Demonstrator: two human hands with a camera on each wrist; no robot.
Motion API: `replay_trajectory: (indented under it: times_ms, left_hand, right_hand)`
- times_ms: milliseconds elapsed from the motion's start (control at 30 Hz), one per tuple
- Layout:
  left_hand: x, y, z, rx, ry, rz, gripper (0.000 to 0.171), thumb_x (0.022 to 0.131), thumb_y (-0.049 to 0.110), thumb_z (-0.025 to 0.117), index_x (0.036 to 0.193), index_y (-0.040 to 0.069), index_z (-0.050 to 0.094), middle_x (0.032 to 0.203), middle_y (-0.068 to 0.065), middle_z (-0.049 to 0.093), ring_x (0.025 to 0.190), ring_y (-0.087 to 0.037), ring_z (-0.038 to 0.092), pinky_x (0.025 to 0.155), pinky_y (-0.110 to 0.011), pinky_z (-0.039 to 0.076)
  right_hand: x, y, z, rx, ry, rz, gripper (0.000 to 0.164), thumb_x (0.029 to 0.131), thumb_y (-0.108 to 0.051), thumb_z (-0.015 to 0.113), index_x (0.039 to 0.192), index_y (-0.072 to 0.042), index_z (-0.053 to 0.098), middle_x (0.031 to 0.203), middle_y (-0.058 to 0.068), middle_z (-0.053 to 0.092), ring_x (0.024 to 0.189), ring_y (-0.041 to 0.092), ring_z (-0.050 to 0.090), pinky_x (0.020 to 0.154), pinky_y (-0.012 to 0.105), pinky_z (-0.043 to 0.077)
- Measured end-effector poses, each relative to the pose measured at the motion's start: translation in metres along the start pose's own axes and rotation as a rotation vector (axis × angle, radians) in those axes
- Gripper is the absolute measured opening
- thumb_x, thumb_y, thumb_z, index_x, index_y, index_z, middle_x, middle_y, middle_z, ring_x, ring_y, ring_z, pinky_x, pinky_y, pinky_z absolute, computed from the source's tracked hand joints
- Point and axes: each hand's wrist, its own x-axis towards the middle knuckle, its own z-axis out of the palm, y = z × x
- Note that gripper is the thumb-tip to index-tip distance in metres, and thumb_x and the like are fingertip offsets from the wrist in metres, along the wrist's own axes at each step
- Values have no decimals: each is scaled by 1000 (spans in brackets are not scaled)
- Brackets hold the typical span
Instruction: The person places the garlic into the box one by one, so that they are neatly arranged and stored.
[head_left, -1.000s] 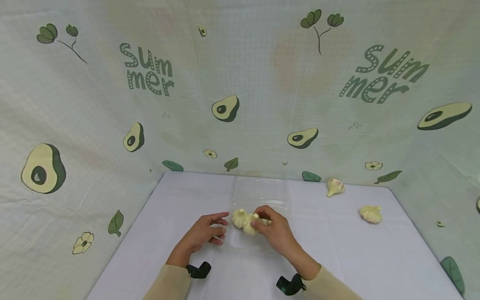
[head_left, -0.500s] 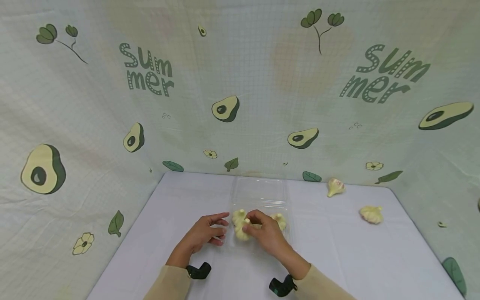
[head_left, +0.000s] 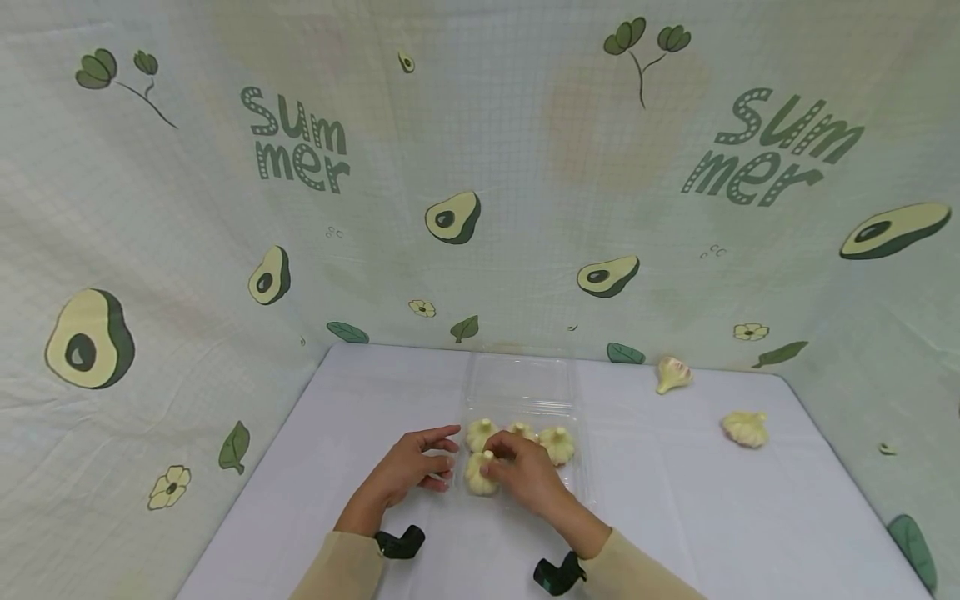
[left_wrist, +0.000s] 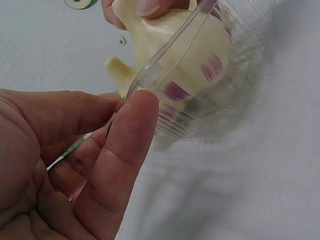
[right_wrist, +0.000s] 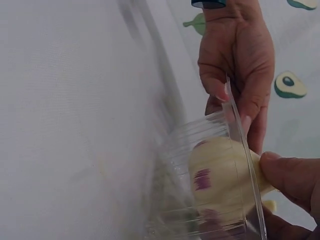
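Note:
My right hand (head_left: 528,475) pinches a pale garlic bulb (head_left: 477,475) by its neck, low inside the front left of a clear plastic clamshell box (head_left: 521,379). Three more bulbs sit along the box's back row: a left one (head_left: 481,433), a middle one (head_left: 522,430) partly behind my fingers, and a right one (head_left: 557,446). My left hand (head_left: 416,462) is at the box's left side; in the left wrist view its thumb and finger pinch the clear rim (left_wrist: 170,45). Purple streaks mark the held bulb (right_wrist: 225,175) in the right wrist view.
The box's lid lies folded back toward the rear cloth wall. Two loose garlic bulbs rest on the white table to the right: one near the back edge (head_left: 672,373), the other closer (head_left: 745,428). Patterned cloth encloses the back and sides.
My right hand has moved left and toward me with the garlic bulb, lowering it into the box's front left. The back-row bulbs have come into view. The left hand stays put.

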Motion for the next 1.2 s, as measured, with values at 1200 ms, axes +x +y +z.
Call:
replay_trajectory:
  times_ms: [1200]
  left_hand:
    - [1,-1,0,-9,-15,16,58,98,2,70,153,8,56,130,-17,62,81,-16,66,67,-31,65]
  right_hand:
    - [-1,-1,6,-161,-31,-39,25,87,-13,85,108,-12,73,109,3,76,105,27,72,90,45,59]
